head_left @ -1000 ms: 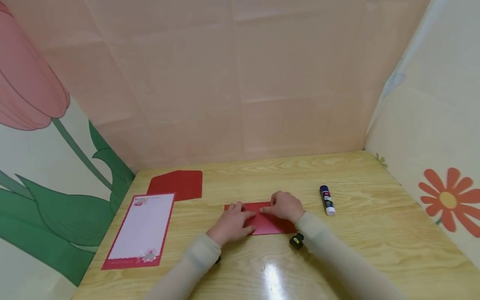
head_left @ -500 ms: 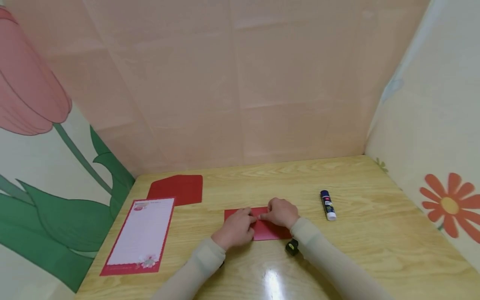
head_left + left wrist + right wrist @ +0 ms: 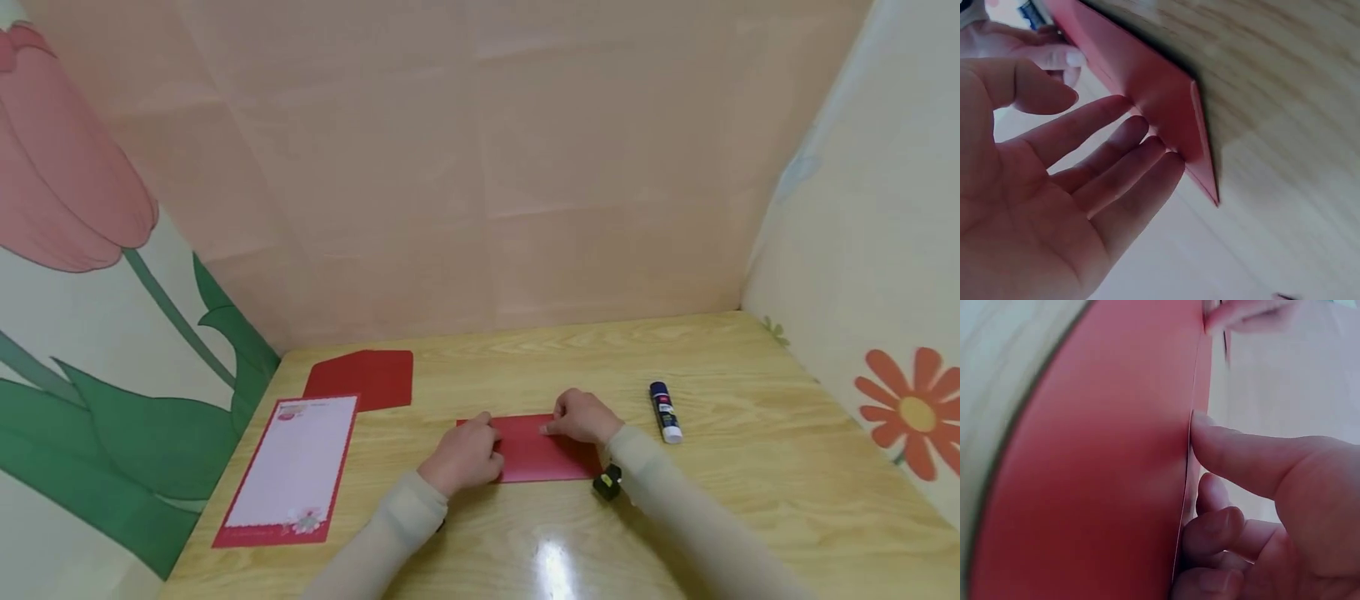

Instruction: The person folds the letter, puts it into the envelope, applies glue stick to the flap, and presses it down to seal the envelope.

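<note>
Soft, fairly even light fills the head view, with a white glare spot (image 3: 553, 571) on the near part of the wooden table (image 3: 525, 367). Shadow darkens the wood beneath the right sleeve (image 3: 697, 508) and the red envelope (image 3: 536, 458) beside the right hand (image 3: 587, 417). Wide-angle stretching splays the floral side walls (image 3: 862, 250); print on the glue stick (image 3: 665, 412) is too small to read. The left-wrist view is dimmer and hazy, the left hand (image 3: 1054, 181) shaded, the grain blurred. In the right-wrist view, the envelope looks soft and the upper right washed out.
</note>
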The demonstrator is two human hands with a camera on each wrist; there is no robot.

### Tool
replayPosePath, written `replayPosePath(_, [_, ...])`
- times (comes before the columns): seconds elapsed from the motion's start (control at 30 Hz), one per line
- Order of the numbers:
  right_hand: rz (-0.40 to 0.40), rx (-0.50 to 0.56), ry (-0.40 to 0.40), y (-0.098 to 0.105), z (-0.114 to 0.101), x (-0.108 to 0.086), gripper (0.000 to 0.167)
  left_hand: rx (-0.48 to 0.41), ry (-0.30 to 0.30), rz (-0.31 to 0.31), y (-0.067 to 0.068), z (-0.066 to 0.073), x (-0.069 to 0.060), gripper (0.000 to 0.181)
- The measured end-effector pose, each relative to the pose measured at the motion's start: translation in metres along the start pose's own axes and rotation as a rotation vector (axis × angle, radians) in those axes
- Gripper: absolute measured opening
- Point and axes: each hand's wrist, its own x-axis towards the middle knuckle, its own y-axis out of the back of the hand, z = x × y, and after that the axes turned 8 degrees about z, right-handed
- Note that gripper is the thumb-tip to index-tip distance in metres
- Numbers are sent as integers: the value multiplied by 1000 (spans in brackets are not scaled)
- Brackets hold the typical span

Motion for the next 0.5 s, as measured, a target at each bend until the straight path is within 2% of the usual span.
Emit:
replayPosePath(0.07, [-9, 18, -29, 3, 3, 0, 33, 9, -10, 7, 0, -1, 0, 19])
replayPosePath(0.17, [-29, 38, -32, 7, 2, -2, 31, 23, -20, 40, -1, -2, 0, 13])
replayPosePath(0.3, [-16, 41, 14, 8, -3, -7, 28, 37, -29, 79, 0, -4, 1, 18])
replayPosePath(0.43, [51, -5, 74, 10, -7, -17, 25, 10, -36, 80, 6, -5, 0, 9])
replayPosePath(0.5, [67, -34, 102, 11, -8, -24, 23, -8, -34, 84, 10, -6, -2, 13])
